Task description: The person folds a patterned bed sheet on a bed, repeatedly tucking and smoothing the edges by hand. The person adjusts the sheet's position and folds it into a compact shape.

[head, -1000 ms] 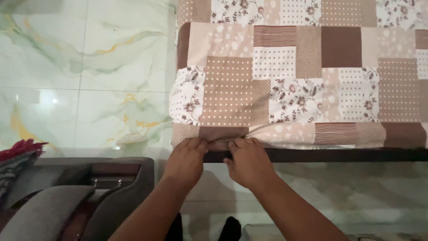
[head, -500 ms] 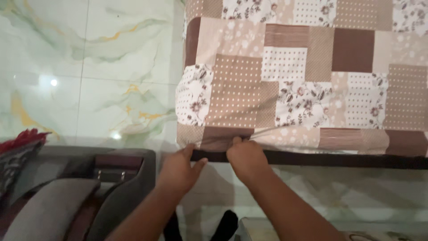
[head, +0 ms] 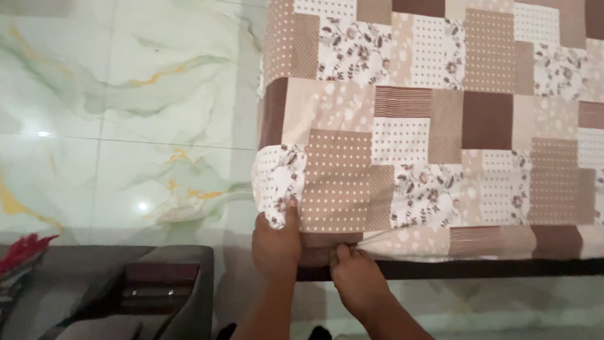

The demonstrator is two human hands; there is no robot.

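Where the patchwork sheet (head: 434, 132) wraps over the near corner of the mattress, lies stretched flat across the upper right, in brown, beige and white squares with dots, stripes and small flowers. Hangs down over the near side and ends just above a dark bed frame (head: 478, 268) running along the lower right. Meets both hands at its lower left corner, where the cloth bunches into a few folds. Left hand (head: 275, 244) presses against that corner, thumb up on a flowered white patch, fingers curled around the hem below; closed on the cloth as far as can be seen. Right hand (head: 357, 278) sits just beside it, touching, fingertips pinched shut on the fold of the hem right above the frame.

No packages, labels or signs to be seen anywhere.

Glossy marble floor (head: 119, 119) fills the left half, pale green and white with yellow veins and two bright spots of reflected light. Grey sofa arm (head: 182, 277) with a dark wooden inset sits at the lower left, close to the left forearm but apart from it. Red fringed cloth (head: 22, 249) shows at the far left edge, on the sofa. Nothing lies between the hands and the corner of the sheet.
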